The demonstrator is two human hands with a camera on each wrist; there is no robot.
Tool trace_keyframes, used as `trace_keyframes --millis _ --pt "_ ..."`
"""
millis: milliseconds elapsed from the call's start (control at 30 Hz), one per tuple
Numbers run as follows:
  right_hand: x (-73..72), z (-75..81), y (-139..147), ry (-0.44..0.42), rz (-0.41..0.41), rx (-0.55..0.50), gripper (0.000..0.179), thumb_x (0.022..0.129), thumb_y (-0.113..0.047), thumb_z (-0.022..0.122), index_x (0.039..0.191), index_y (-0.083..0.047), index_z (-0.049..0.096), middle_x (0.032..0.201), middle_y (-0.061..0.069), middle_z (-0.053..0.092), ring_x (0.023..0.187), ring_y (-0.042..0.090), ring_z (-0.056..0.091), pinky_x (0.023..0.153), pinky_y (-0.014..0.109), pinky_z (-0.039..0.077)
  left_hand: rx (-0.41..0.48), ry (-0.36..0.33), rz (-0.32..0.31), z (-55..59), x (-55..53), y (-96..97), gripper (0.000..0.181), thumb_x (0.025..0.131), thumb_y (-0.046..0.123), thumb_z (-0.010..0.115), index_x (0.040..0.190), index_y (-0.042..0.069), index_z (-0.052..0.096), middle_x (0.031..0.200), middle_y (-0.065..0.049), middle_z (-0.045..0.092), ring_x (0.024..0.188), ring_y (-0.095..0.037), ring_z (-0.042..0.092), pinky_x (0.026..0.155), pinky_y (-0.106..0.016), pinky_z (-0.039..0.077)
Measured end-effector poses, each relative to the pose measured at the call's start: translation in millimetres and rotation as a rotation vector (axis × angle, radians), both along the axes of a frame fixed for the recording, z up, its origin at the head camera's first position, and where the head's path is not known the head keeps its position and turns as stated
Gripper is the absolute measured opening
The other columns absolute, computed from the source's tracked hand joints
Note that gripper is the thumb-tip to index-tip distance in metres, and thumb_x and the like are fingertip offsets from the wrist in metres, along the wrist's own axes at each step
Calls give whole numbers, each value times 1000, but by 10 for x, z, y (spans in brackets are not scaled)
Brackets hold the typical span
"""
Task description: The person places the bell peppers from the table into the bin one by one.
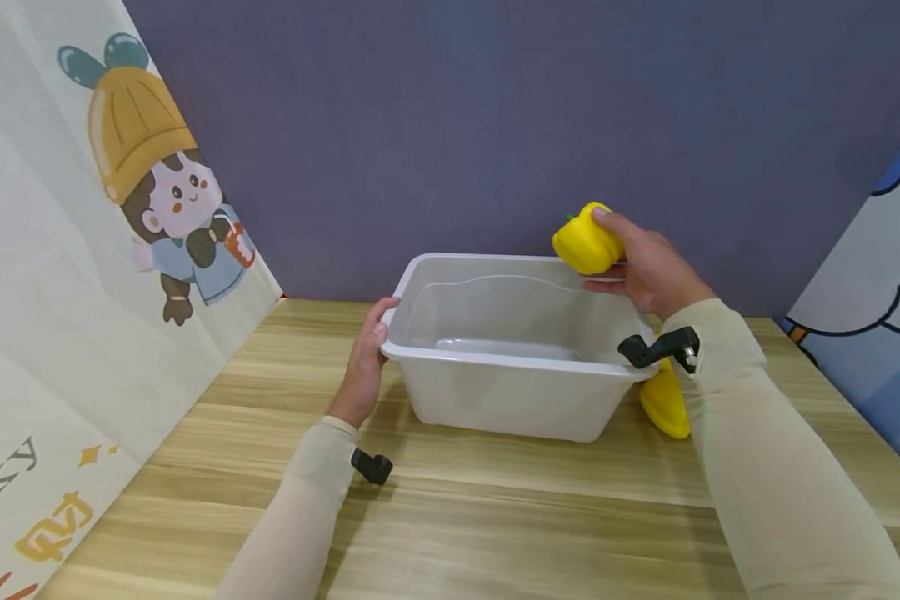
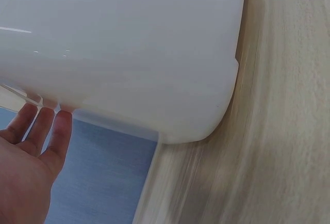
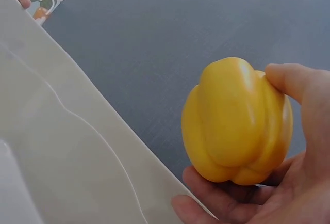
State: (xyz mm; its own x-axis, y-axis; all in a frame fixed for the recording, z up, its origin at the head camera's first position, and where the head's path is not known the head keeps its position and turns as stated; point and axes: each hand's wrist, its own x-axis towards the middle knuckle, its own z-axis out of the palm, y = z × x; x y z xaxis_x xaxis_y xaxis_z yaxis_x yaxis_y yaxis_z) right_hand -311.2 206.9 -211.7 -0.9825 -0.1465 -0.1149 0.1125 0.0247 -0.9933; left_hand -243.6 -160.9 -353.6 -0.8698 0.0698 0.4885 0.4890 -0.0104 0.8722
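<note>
A yellow bell pepper point(image 1: 587, 242) with a short green stem is held by my right hand point(image 1: 663, 271) above the right back rim of a white plastic bin point(image 1: 510, 396). In the right wrist view the thumb presses one side of the bell pepper point(image 3: 232, 123) and fingers support it from below. My left hand point(image 1: 363, 362) grips the bin's left rim. The left wrist view has its fingertips point(image 2: 63, 123) touching the outer wall under the lip. The bin stands upright, and no objects show on the visible part of its floor.
A smooth yellow object point(image 1: 666, 404) lies on the wooden table point(image 1: 495, 508) against the bin's right side, partly hidden by my right forearm. Behind the bin rises a grey-blue panel point(image 1: 420, 125). Printed cartoon sheets point(image 1: 67, 275) stand at both sides.
</note>
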Motion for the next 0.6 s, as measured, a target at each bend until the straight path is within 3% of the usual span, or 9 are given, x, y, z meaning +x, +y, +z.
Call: trace_keyframes --millis 233,367,500,600 --pt "55 14 -91 -17 -9 104 95 79 -72 66 147 -13 37 135 6 45 118 30 53 103 47 44 0 -1 -12 15 59 -45 56 99 37 32 147 11 39 128 -31 46 110 -42 47 92 -42 39" --pt "47 20 -110 -17 8 147 97 79 -73 65 147 -12 35 137 6 42 121 31 49 105 47 43 8 3 -19 20 63 -51 55 99 37 33 147 11 40 128 -32 46 110 -46 45 92 -41 40" --pt "36 19 -119 -27 15 126 98 79 -72 66 148 -12 34 137 6 41 122 32 49 106 47 42 9 4 -22 25 61 -58 55 99 38 33 147 11 41 129 -31 46 112 -51 43 92 -41 40" --pt "37 15 -133 -42 12 107 99 78 -71 67 149 -11 32 136 5 41 122 31 49 106 47 41 4 3 -21 29 71 -69 55 100 39 33 147 11 40 129 -30 47 112 -47 45 93 -41 40"
